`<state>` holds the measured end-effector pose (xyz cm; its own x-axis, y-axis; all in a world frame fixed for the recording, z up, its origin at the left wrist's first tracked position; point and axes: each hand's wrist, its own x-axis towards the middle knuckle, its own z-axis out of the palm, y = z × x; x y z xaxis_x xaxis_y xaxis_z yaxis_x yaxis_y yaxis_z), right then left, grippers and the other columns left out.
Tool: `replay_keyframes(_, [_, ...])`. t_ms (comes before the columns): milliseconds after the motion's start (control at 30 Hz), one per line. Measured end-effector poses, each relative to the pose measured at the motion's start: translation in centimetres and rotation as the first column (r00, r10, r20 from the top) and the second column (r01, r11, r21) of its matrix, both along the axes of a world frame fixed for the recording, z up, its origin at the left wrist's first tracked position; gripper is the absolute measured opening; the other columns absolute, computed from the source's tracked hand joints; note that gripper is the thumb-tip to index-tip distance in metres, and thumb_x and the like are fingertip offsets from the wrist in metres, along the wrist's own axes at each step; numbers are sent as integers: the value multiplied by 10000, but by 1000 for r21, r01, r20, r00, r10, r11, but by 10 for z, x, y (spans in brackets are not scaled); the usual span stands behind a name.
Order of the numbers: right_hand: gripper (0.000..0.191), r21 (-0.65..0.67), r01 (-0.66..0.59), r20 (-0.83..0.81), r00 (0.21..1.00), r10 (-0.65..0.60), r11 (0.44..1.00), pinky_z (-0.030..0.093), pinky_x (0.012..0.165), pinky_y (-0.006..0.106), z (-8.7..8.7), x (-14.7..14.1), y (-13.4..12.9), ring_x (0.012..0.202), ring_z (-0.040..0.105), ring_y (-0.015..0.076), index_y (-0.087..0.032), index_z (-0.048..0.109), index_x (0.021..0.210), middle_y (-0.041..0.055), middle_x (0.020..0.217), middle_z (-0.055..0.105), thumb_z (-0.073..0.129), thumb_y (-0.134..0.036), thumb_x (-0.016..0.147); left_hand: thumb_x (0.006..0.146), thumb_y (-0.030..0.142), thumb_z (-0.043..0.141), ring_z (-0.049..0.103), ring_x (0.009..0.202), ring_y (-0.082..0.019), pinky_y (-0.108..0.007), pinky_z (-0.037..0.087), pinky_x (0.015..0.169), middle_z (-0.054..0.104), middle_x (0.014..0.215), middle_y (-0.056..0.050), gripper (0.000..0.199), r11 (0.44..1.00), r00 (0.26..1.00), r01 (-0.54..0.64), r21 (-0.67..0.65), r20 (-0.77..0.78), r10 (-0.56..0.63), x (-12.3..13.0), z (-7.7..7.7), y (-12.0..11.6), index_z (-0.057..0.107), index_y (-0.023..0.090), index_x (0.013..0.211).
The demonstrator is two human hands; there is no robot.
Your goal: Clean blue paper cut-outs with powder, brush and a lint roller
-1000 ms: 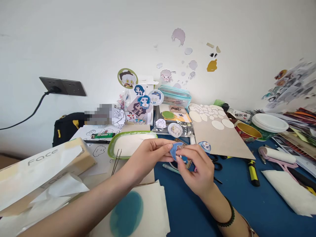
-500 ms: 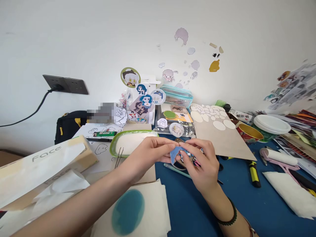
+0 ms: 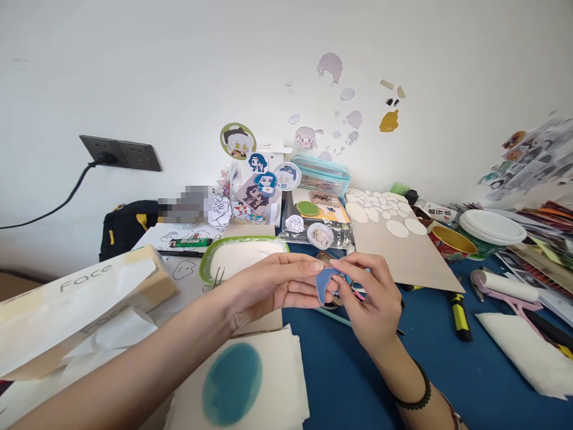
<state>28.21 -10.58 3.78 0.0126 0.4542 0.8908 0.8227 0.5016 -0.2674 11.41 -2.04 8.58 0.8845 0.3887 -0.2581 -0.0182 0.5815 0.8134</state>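
A small blue curved cutout (image 3: pixel 323 285) is held up between both hands over the blue table (image 3: pixel 340 370). My left hand (image 3: pixel 286 280) pinches its left edge, thumb on top and the other fingers behind. At its right side, my right hand (image 3: pixel 369 292) grips it between thumb and fingertips. Scissors, partly hidden behind the hands, lie on the table beneath them. Below my left forearm rests a stack of white sheets (image 3: pixel 282 370) with a teal oval (image 3: pixel 231 384) on top.
A green-rimmed tray (image 3: pixel 206 263) of white material stands behind my left wrist, with tweezers (image 3: pixel 218 278) at its edge. A tissue box (image 3: pixel 129 280) is at left. Cardboard (image 3: pixel 412 263), a yellow-black cutter (image 3: pixel 460 316) and a pink-handled roller (image 3: pixel 508 286) lie at right.
The blue cutout has shifted slightly right and down and tilted. My left fingers are more stretched out behind it, and my right hand has moved slightly right.
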Motion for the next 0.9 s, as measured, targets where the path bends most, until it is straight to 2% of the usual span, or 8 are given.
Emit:
replay_keyframes(100, [391, -41, -25, -105, 994, 20, 999, 478, 727, 366, -2, 0, -1, 894, 558, 205, -254, 587, 1184, 70, 1011, 574, 578, -60, 844, 778, 279, 727, 712, 774, -124, -219, 550, 785, 766, 850, -55, 186, 1000, 1000, -27, -10, 12, 27, 0, 0, -1, 717, 162, 922])
replay_keyframes(200, [254, -27, -70, -222, 973, 62, 997, 449, 713, 360, -4, -1, -2, 864, 537, 202, -226, 578, 1080, 62, 957, 552, 557, -110, 855, 713, 237, 785, 711, 814, -132, -219, 553, 797, 764, 877, -59, 227, 994, 994, -107, -13, 7, 107, 2, -1, -1, 719, 160, 916])
replay_keyframes(333, [104, -94, -133, -174, 978, 115, 987, 421, 700, 342, -2, -5, -2, 815, 512, 186, -220, 540, 927, 31, 871, 510, 566, -149, 856, 653, 161, 822, 698, 825, -112, -210, 547, 819, 755, 882, -37, 239, 980, 980, -198, -15, 18, 199, 6, -7, -2, 709, 156, 864])
replay_keyframes(433, [87, -178, -169, -133, 980, 147, 970, 410, 671, 319, 0, -6, -1, 792, 498, 175, -222, 515, 898, 20, 850, 497, 581, -178, 863, 651, 134, 818, 676, 740, -68, -160, 540, 749, 731, 772, 19, 162, 979, 977, -205, 10, 57, 204, 8, -13, -4, 687, 158, 743])
replay_keyframes(533, [96, -198, -184, -132, 978, 160, 963, 396, 664, 304, 0, -5, 0, 778, 484, 164, -220, 502, 865, 11, 831, 479, 584, -169, 869, 645, 142, 821, 642, 664, -32, -114, 517, 685, 693, 679, 54, 136, 978, 978, -201, 55, 58, 198, 9, -14, -7, 694, 158, 690])
replay_keyframes(700, [85, -217, -237, -191, 962, 197, 947, 383, 680, 306, 0, -2, 1, 773, 475, 158, -221, 502, 854, 10, 839, 472, 554, -160, 884, 703, 253, 790, 655, 770, -71, -182, 531, 792, 725, 804, 19, 131, 962, 975, -223, 156, 42, 220, 9, -11, -11, 746, 173, 796])
replay_keyframes(900, [68, -232, -301, -262, 935, 239, 925, 353, 672, 303, -2, -2, 0, 786, 452, 162, -227, 492, 866, 10, 846, 447, 481, -179, 914, 758, 227, 744, 633, 741, -51, -126, 502, 718, 735, 795, 35, 69, 908, 965, -259, 329, 126, 230, 8, -11, -14, 755, 217, 825])
